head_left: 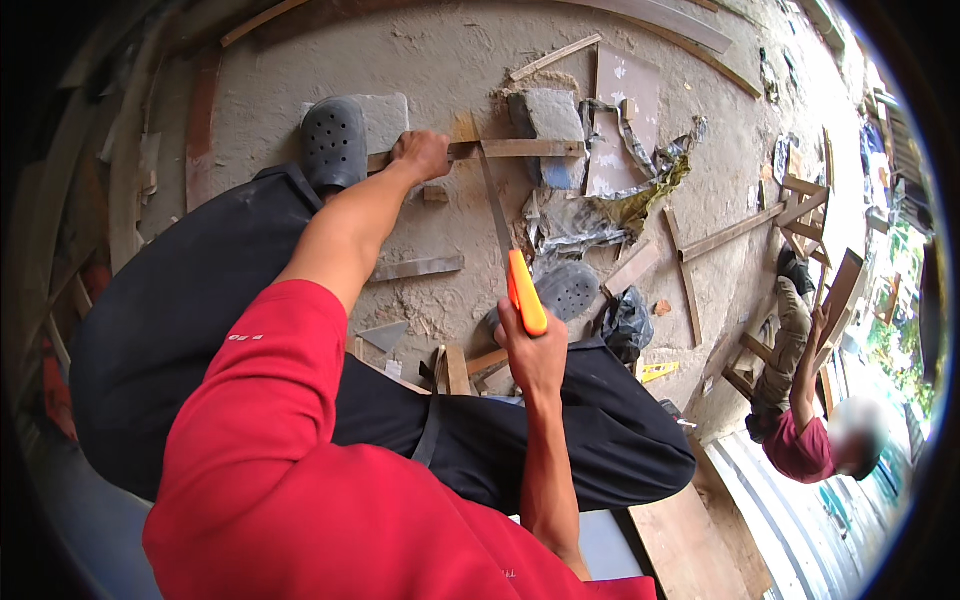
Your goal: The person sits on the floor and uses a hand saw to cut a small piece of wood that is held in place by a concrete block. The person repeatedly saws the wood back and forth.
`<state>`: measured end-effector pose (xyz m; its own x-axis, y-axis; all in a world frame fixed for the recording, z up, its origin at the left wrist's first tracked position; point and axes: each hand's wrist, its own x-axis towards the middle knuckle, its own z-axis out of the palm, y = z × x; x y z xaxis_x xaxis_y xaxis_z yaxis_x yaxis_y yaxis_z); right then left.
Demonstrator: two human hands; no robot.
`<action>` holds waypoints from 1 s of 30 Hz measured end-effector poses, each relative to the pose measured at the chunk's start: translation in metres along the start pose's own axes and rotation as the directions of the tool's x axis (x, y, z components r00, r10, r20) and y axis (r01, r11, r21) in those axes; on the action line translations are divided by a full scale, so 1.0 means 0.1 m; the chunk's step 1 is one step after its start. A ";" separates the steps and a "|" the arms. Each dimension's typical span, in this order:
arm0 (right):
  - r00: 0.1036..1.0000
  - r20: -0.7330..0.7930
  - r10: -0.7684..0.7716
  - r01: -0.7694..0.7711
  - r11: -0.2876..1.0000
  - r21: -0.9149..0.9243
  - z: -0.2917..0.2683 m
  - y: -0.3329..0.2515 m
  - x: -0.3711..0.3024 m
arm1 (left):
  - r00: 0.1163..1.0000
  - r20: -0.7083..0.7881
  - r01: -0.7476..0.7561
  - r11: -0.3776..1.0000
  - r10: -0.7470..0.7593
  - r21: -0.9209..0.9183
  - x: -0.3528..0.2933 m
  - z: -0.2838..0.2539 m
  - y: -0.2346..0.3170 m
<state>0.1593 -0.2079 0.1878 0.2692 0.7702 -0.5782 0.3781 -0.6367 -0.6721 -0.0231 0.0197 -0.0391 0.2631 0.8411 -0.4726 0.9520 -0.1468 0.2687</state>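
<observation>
My right hand (pixel 535 352) is closed around the orange handle of a handsaw (pixel 525 290). Its narrow blade runs away from me, and the far end meets a thin wooden strip (pixel 532 148). My left hand (pixel 424 155) grips that strip, left of the blade, with the fingers wrapped over it. The strip's right end lies across a grey stone block (pixel 548 112); toward the left it passes by my grey clog (pixel 335 142), which stands next to a pale slab (pixel 382 120). Pale dust shows on the ground near the blade tip.
Crumpled plastic sheeting (pixel 590 222) lies right of the saw. Loose wood offcuts (pixel 418 268) and a black plastic bag (pixel 627 322) are scattered near my legs. At the right, another person (pixel 803 445) holds a wooden board (pixel 840 295) beside a wooden frame (pixel 803 212).
</observation>
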 end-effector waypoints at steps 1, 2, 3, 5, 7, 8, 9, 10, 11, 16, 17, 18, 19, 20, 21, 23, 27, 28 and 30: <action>1.000 -0.014 0.008 -0.008 1.000 -0.010 0.02 0.03 0.03 | 0.999 0.037 0.014 1.000 -0.015 0.006 0.09 0.01 -0.02; 0.988 -0.114 -0.105 0.104 0.995 -0.007 0.05 0.09 0.03 | 0.997 0.074 0.029 0.999 -0.030 0.013 0.17 0.00 -0.03; 0.985 -0.119 -0.125 0.124 0.992 -0.019 0.09 0.09 0.13 | 0.997 0.071 0.027 1.000 -0.028 0.002 0.23 -0.02 -0.03; 0.977 -0.131 -0.170 0.166 0.985 -0.043 0.13 0.09 0.29 | 0.998 0.058 0.022 1.000 -0.021 -0.018 0.32 -0.10 -0.02; 0.995 -0.090 -0.043 0.036 0.996 -0.086 0.32 0.02 0.81 | 1.000 0.016 0.017 1.000 -0.017 -0.014 0.45 -0.06 -0.09; 0.998 -0.062 -0.012 0.011 1.000 -0.013 0.38 -0.06 0.96 | 1.000 0.000 0.020 1.000 -0.020 -0.015 0.50 -0.02 -0.11; 0.999 -0.036 0.011 -0.009 0.998 0.062 0.38 -0.14 1.01 | 1.000 0.010 0.020 1.000 -0.019 -0.015 0.49 -0.03 -0.10; 0.999 -0.038 0.023 -0.022 1.000 0.012 0.33 -0.17 0.96 | 1.000 0.021 0.019 1.000 -0.019 -0.015 0.46 -0.05 -0.08; 0.999 -0.040 0.035 -0.037 0.999 -0.038 0.26 -0.17 0.84 | 0.999 0.032 0.018 1.000 -0.018 -0.015 0.44 -0.05 -0.06; 0.989 -0.101 -0.105 0.102 0.994 -0.028 0.14 -0.10 0.53 | 0.996 0.092 -0.008 0.999 0.005 0.031 0.54 -0.08 -0.07; 0.997 -0.056 -0.045 0.042 0.998 -0.051 0.21 -0.09 0.73 | 0.995 0.102 -0.017 0.999 0.012 0.052 0.57 -0.10 -0.05; 0.995 -0.073 -0.066 0.065 0.998 -0.013 0.37 -0.08 1.03 | 0.997 0.076 -0.007 1.000 0.005 0.023 0.57 -0.14 -0.04; 0.997 -0.076 -0.011 0.015 0.999 0.049 0.44 -0.23 1.17 | 0.999 0.052 0.004 1.000 -0.004 -0.011 0.56 -0.18 -0.04; 0.998 -0.069 0.014 -0.011 0.999 0.033 0.42 -0.28 1.14 | 1.000 0.028 0.014 0.999 -0.012 -0.044 0.56 -0.19 -0.04; 0.998 -0.052 0.032 -0.032 0.999 0.013 0.39 -0.29 1.08 | 0.998 0.056 0.025 0.999 -0.024 -0.022 0.56 -0.17 -0.08; 0.999 -0.024 -0.049 0.044 0.986 -0.161 0.19 -0.17 0.70 | 0.993 0.113 0.036 0.999 -0.039 0.023 0.58 -0.07 -0.11; 0.995 -0.062 -0.078 0.073 0.993 -0.090 0.19 0.02 0.60 | 0.995 0.098 0.012 1.000 -0.011 -0.005 0.48 -0.07 -0.03; 1.000 -0.023 -0.019 0.016 0.993 -0.120 0.23 0.01 0.72 | 0.998 0.068 -0.001 1.000 0.002 -0.011 0.52 0.00 -0.06; 0.998 -0.067 0.004 -0.010 0.996 -0.089 0.47 -0.12 1.10 | 0.998 0.058 -0.001 1.000 0.001 -0.009 0.57 0.04 -0.11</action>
<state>0.1431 -0.1178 0.1108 0.3289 0.7685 -0.5488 0.4528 -0.6383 -0.6225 -0.0178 0.0672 -0.0726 0.2730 0.8093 -0.5201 0.9503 -0.1427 0.2767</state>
